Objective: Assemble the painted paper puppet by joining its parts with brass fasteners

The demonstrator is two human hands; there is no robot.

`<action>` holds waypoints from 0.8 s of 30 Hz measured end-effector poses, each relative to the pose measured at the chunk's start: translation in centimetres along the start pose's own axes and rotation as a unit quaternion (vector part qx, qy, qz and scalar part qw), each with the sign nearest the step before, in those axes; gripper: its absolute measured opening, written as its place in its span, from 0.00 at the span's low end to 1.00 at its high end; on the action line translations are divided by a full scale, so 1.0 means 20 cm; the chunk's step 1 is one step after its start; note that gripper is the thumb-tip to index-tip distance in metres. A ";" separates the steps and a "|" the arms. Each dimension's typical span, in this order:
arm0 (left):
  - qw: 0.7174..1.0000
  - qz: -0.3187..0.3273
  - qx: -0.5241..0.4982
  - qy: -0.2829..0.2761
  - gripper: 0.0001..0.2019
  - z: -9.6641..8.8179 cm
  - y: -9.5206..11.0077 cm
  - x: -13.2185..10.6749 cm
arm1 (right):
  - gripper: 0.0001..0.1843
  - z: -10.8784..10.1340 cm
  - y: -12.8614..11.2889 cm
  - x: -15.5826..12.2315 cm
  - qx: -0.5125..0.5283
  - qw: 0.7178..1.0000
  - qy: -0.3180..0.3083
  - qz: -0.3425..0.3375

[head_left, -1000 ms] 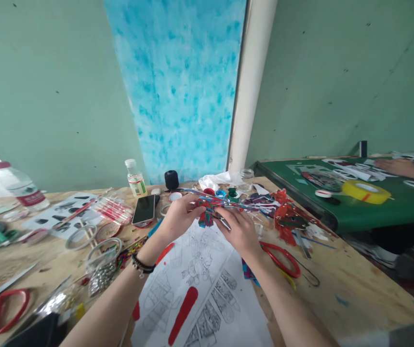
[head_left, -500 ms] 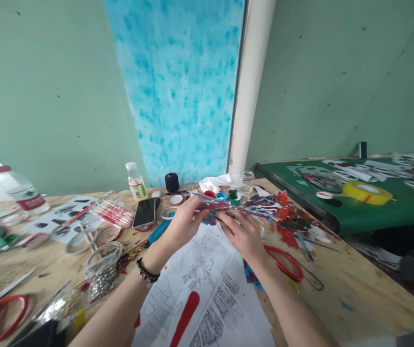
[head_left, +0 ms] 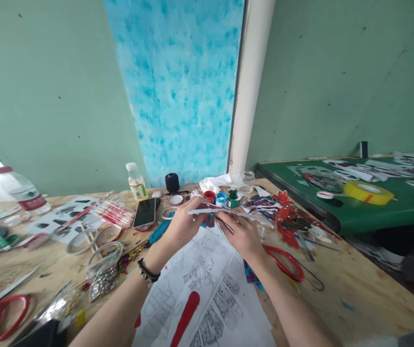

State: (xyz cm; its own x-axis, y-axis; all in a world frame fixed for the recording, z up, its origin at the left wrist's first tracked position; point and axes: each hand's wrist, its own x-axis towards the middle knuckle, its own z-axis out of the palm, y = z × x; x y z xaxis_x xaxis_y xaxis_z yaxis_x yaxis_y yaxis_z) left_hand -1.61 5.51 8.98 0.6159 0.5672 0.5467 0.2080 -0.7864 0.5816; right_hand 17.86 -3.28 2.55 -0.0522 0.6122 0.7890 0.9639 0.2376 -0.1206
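My left hand (head_left: 182, 222) and my right hand (head_left: 242, 235) together grip a thin flat cutout piece (head_left: 233, 212), held nearly edge-on above the table. Its pale grey face or edge shows; the fingers hide part of it. Fingers of both hands are curled round its near side. Under my hands lies a white sheet with pencil drawings (head_left: 201, 262), and on it rests a red strip with a rounded end (head_left: 185, 318). A blue and purple patterned piece (head_left: 252, 275) shows beside my right forearm.
Small paint pots, red (head_left: 209, 196), blue (head_left: 221, 199) and green (head_left: 233, 199), stand beyond my hands. Red-handled scissors (head_left: 289, 265) lie to the right, a phone (head_left: 144, 213) and a bag of silver beads (head_left: 102, 282) to the left. A yellow tape roll (head_left: 368, 193) sits on the green table.
The flat piece has tilted in my hands: its red and blue patterned face showed before, and now a pale edge or face does. Both hands keep their place.
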 end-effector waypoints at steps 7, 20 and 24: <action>0.997 -0.046 -0.055 0.009 0.09 0.00 0.02 0.01 | 0.15 -0.01 0.00 0.02 0.027 0.999 0.004 -0.028; 0.997 -0.064 -0.034 0.026 0.07 0.00 0.01 0.01 | 0.15 0.00 -0.03 0.03 0.035 0.999 -0.005 -0.032; 0.998 -0.041 -0.046 0.022 0.06 -0.02 0.03 0.02 | 0.13 -0.02 -0.07 0.04 0.098 0.995 0.008 -0.001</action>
State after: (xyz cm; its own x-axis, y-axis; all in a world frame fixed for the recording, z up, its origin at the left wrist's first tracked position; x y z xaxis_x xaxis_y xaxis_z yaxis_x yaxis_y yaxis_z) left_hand -1.60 5.31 9.87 0.5654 0.6401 0.5202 0.1844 -0.7128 0.6767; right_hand 16.65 -3.49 3.62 -0.0479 0.6007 0.7981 0.8945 0.3813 -0.2333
